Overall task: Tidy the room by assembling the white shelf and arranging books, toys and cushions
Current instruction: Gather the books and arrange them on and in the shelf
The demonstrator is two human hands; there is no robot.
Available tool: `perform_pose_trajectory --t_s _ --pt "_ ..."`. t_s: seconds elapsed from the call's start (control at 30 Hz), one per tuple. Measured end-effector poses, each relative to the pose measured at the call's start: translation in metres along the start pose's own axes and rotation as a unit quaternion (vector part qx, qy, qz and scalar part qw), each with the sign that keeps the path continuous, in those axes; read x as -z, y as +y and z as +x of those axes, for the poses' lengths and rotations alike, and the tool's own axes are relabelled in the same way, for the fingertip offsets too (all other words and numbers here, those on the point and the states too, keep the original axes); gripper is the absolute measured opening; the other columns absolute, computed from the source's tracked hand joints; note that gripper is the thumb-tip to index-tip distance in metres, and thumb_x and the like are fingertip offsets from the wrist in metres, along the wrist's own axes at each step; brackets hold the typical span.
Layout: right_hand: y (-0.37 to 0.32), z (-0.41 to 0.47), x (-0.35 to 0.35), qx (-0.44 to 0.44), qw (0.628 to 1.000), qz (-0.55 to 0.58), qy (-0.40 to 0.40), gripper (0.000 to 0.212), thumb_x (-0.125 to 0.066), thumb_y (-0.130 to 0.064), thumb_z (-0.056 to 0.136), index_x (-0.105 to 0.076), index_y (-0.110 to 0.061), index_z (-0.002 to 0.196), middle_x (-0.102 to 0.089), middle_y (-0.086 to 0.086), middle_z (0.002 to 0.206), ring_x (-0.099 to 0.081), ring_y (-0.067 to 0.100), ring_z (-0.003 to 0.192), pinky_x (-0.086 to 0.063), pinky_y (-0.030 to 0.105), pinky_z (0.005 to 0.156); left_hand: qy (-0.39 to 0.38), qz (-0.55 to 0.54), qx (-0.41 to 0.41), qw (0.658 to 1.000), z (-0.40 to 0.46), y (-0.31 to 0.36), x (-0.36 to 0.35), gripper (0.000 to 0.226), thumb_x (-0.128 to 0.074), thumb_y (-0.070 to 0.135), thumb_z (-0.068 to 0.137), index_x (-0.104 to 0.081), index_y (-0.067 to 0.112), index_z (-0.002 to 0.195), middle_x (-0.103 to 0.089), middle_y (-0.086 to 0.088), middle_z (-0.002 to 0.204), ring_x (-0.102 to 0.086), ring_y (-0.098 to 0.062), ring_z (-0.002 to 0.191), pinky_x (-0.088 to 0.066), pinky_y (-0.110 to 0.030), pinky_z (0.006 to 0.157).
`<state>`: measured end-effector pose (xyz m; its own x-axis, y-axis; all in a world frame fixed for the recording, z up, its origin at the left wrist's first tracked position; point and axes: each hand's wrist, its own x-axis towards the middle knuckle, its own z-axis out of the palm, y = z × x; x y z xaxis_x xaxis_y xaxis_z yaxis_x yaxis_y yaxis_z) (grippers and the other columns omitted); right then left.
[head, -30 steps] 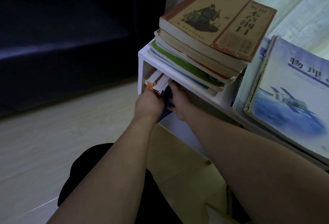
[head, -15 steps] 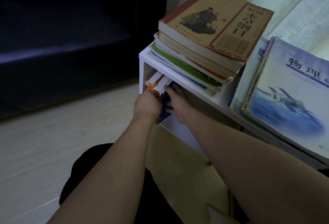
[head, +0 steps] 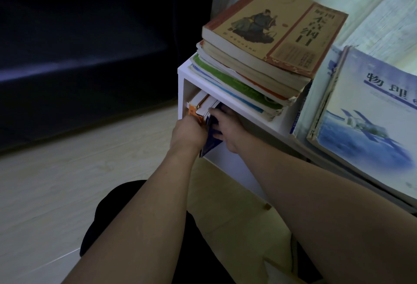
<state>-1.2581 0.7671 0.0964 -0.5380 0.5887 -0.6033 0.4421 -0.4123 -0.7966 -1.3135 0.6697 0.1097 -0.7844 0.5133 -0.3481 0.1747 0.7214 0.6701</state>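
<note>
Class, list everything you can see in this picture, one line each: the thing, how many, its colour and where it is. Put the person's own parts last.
white shelf: one, white, on the floor right of centre.
stack of books: one pile, tan, green and blue covers, flat on top of the shelf.
upright books: a few, orange and white, inside the shelf's compartment.
dark blue book: one, between both hands at the compartment's opening.
physics textbooks: several, pale blue, leaning at the right.
sofa: one, dark, at the left.
floor: pale wood.
left hand: gripping the dark blue book.
right hand: gripping it too.
</note>
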Motion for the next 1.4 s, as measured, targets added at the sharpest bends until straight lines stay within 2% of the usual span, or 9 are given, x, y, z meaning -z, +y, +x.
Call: perform_pose_trajectory --t_s 0.2,0.43,0.6,0.83,1.03,1.1,1.23,1.33,1.4 --pt "-0.004 -0.005 -0.001 0.002 1.0 0.0 0.007 0.037 -0.062 -0.033 0.088 -0.055 -0.022 0.123 -0.061 0.002 0.118 -0.058 0.02 0.108 -0.047 0.038 0.093 0.002 0.004 0.007 1.0 0.001 -0.001 0.0 0.021 -0.05 0.019 0.094 -0.068 0.012 0.087 -0.066 -0.011 0.085 -0.066 -0.028 0.075 -0.06 -0.039 0.072" --pt "-0.007 -0.011 0.002 -0.002 1.0 -0.015 -0.009 0.022 -0.056 -0.037 0.092 -0.056 -0.027 0.112 -0.061 -0.001 0.106 -0.057 0.02 0.11 -0.044 0.041 0.101 0.008 -0.004 0.013 1.0 -0.001 -0.003 0.0 0.021 -0.05 0.022 0.094 -0.068 0.012 0.089 -0.066 -0.01 0.085 -0.066 -0.027 0.075 -0.059 -0.038 0.07" --pt "-0.01 -0.016 0.004 -0.016 1.0 -0.011 -0.02 0.005 -0.054 -0.034 0.094 -0.054 -0.032 0.09 -0.059 -0.007 0.093 -0.056 0.018 0.105 -0.042 0.04 0.103 0.007 -0.001 0.01 1.0 -0.002 -0.002 0.002 0.022 -0.05 0.021 0.093 -0.068 0.011 0.086 -0.067 -0.011 0.084 -0.067 -0.028 0.075 -0.059 -0.039 0.071" --pt "-0.011 -0.02 0.003 -0.014 1.0 0.009 -0.021 0.019 -0.056 -0.033 0.094 -0.052 -0.025 0.111 -0.059 -0.009 0.091 -0.057 0.012 0.091 -0.047 0.034 0.093 0.008 0.002 0.01 1.0 -0.003 -0.002 0.002 0.02 -0.05 0.021 0.094 -0.068 0.012 0.091 -0.066 -0.01 0.086 -0.066 -0.026 0.077 -0.059 -0.038 0.072" --pt "-0.009 -0.021 0.003 -0.012 1.0 0.01 -0.027 0.006 -0.057 -0.031 0.094 -0.052 -0.034 0.093 -0.06 -0.008 0.092 -0.058 0.016 0.1 -0.046 0.039 0.098 0.009 -0.003 0.011 1.0 -0.005 -0.003 0.006 0.02 -0.05 0.018 0.093 -0.068 0.01 0.095 -0.066 -0.01 0.09 -0.066 -0.027 0.079 -0.058 -0.037 0.073" --pt "-0.006 -0.021 0.005 -0.009 0.999 0.01 -0.035 0.011 -0.056 -0.028 0.095 -0.05 -0.036 0.091 -0.06 -0.008 0.095 -0.06 0.014 0.095 -0.046 0.038 0.095 0.019 -0.016 0.016 1.0 -0.005 -0.003 0.011 0.021 -0.051 0.021 0.093 -0.068 0.01 0.097 -0.067 -0.01 0.091 -0.065 -0.027 0.08 -0.056 -0.035 0.071" --pt "0.003 -0.026 0.008 0.014 0.998 0.001 -0.064 0.027 -0.056 -0.025 0.095 -0.041 -0.042 0.11 -0.059 -0.012 0.1 -0.06 0.007 0.089 -0.045 0.034 0.084 0.036 -0.077 0.007 0.996 -0.002 -0.003 0.027 0.016 -0.051 0.021 0.091 -0.065 0.016 0.087 -0.069 -0.011 0.091 -0.068 -0.027 0.082 -0.058 -0.037 0.075" --pt "0.01 -0.03 0.007 0.015 0.997 -0.006 -0.081 0.055 -0.062 -0.027 0.091 -0.033 -0.044 0.135 -0.059 -0.008 0.117 -0.06 0.014 0.103 -0.046 0.035 0.085 0.041 -0.097 -0.022 0.994 -0.002 -0.002 0.034 0.015 -0.052 0.019 0.09 -0.061 0.025 0.08 -0.07 -0.008 0.086 -0.069 -0.028 0.082 -0.059 -0.044 0.077" --pt "0.011 -0.032 0.004 0.012 0.997 -0.001 -0.08 0.071 -0.065 -0.029 0.089 -0.024 -0.041 0.146 -0.054 0.0 0.134 -0.058 0.02 0.113 -0.048 0.033 0.078 0.034 -0.098 -0.042 0.994 -0.003 0.0 0.033 0.013 -0.054 0.019 0.091 -0.064 0.024 0.084 -0.07 -0.006 0.087 -0.069 -0.027 0.081 -0.059 -0.045 0.077"
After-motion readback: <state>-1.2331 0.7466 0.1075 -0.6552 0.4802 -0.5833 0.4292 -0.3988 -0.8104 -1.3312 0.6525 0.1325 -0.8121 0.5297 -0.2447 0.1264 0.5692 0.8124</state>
